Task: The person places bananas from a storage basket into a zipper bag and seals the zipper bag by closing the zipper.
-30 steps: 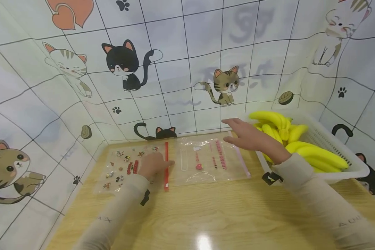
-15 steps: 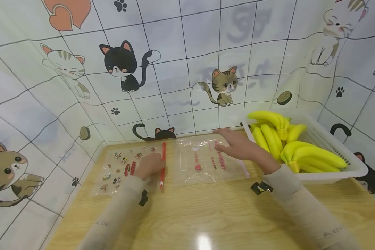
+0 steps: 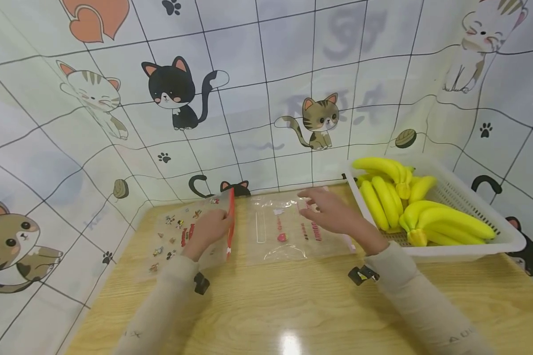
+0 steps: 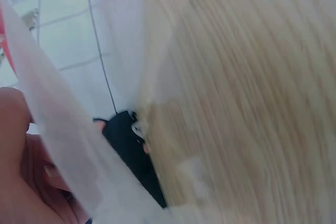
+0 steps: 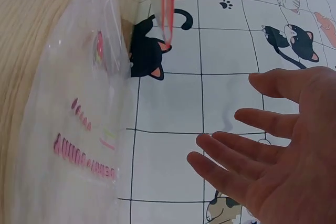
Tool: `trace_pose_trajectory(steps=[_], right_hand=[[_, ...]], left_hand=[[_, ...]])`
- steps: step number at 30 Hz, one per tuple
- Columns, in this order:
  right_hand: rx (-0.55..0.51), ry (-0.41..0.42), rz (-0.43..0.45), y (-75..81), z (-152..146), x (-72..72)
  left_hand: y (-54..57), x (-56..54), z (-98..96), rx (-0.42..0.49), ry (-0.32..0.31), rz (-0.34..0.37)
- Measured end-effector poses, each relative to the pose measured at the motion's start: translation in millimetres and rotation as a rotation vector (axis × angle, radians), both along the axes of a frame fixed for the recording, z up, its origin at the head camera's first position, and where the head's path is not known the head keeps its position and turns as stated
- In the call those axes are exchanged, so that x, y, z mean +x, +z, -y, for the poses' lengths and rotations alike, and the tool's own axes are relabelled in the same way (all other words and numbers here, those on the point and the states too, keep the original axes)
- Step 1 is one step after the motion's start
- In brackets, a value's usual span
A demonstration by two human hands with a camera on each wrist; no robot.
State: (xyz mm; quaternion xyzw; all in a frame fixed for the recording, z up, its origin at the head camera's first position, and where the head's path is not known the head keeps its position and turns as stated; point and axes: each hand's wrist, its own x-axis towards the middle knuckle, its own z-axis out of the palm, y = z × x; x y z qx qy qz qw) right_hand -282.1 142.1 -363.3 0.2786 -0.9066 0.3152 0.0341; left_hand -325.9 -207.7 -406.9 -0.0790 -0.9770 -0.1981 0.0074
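The fingers and thumb of the left hand point(image 3: 209, 228) are curled together, pinching the film of a clear printed bag point(image 3: 176, 240) beside its red strip point(image 3: 231, 229). The right hand's fingers point(image 5: 236, 163) are spread apart and hold nothing. What has just changed is on the left — a moment ago that bag lay flat, and now its red-stripped edge stands up off the table point(image 3: 293, 296), the rest of it sloping down to the wood. That seems to make it the one being worked. The right hand point(image 3: 335, 213) has shifted away from the basket point(image 3: 467, 250) and hangs above a second clear bag point(image 3: 271, 249), which lies flat with pink print on it. Farther right, yellow bananas point(image 3: 453, 220) fill much of the white basket — all well apart from the pinched bag.
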Motion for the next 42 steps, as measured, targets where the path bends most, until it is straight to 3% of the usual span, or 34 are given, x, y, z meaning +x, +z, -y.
trace_pose_trajectory(steps=[10, 18, 23, 33, 42], right_hand=[[-0.095, 0.014, 0.087, -10.7, 12.8, -1.8], [-0.262, 0.084, 0.191, -20.6, 24.9, -3.3], [-0.325, 0.064, 0.241, -25.8, 32.8, -5.3], [-0.330, -0.004, 0.266, -35.7, 49.3, -4.0], [-0.283, -0.085, 0.253, -41.9, 50.1, -7.5]], left_hand=[[5.5, 21.8, -32.1, 0.237, -0.053, -0.087], [11.2, 33.6, -60.1, 0.338, -0.113, -0.066], [15.8, 42.3, -77.9, 0.415, -0.160, -0.007], [15.1, 52.3, -102.9, 0.568, -0.203, 0.035], [17.1, 57.7, -110.4, 0.579, -0.206, 0.031]])
